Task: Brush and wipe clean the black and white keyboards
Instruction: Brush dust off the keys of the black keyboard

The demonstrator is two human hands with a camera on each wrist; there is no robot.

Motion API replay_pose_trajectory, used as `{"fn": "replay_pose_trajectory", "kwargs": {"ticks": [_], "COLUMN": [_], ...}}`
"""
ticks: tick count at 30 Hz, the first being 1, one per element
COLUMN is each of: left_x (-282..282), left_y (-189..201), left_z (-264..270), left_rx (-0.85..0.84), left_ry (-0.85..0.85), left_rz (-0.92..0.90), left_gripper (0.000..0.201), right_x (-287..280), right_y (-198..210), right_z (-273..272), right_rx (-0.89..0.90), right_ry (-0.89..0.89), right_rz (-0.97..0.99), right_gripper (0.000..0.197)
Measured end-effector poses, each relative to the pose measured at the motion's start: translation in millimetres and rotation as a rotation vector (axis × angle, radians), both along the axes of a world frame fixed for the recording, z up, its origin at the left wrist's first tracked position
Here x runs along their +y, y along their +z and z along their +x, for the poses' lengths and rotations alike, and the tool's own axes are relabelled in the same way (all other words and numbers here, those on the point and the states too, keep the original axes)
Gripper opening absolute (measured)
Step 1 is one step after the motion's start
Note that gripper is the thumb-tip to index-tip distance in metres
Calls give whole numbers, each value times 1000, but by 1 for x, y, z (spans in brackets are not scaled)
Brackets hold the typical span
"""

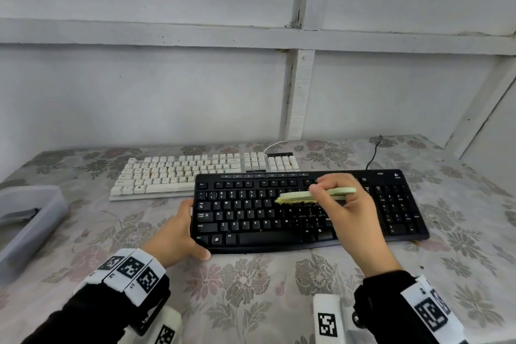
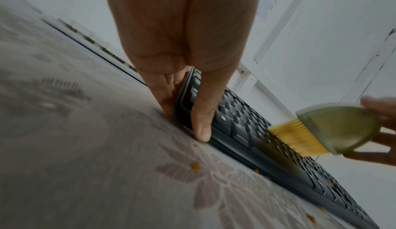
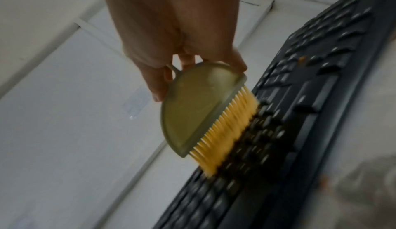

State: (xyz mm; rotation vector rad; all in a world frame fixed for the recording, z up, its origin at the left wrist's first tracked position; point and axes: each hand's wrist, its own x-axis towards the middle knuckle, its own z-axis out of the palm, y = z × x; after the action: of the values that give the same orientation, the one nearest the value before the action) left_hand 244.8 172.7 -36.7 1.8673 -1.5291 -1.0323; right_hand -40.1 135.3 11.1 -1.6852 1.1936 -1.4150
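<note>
— What is the flat black plastic keyboard (image 1: 307, 212) like?
— Matt, with smooth keycaps. Behind it, the cream plastic keyboard (image 1: 195, 173) looks dull and yellowed.
— And the brush over the black keyboard?
— The half-round green brush (image 3: 193, 107) has a translucent, smooth plastic back and stiff yellow bristles. Under the keyboard lies a flower-patterned tablecloth (image 1: 251, 288) with a slight sheen.

Two keyboards on the table (image 1: 279, 288): one black keyboard (image 1: 251, 241), one white keyboard (image 1: 156, 176). One brush (image 1: 315, 195), green body with yellow bristles. Two cables run off the back, one white cable (image 1: 275, 144), one black cable (image 1: 375, 152). One grey plastic bin (image 1: 30, 220) at the left edge. Two hands in view: one left hand (image 1: 174, 234), one right hand (image 1: 346, 209). Several small orange crumbs (image 2: 196, 165) on the table; at least five show in the left wrist view, exact count unclear.
</note>
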Motion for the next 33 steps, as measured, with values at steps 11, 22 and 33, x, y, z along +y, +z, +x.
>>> {"fn": "replay_pose_trajectory", "kwargs": {"ticks": [11, 22, 33], "left_x": [0, 0, 1], "left_y": [1, -1, 1], "left_z": [-1, 1, 1], "left_rx": [-5, -6, 4], "left_ry": [-3, 3, -7], "left_rz": [0, -2, 4], "left_gripper": [101, 102, 99], "right_x": [-25, -33, -42], "right_y": [0, 6, 6], "right_z": [-67, -92, -115], "right_rx": [-45, 10, 82], "right_ry": [-83, -7, -134], "right_rz": [48, 14, 13], "right_gripper": [25, 22, 14]}}
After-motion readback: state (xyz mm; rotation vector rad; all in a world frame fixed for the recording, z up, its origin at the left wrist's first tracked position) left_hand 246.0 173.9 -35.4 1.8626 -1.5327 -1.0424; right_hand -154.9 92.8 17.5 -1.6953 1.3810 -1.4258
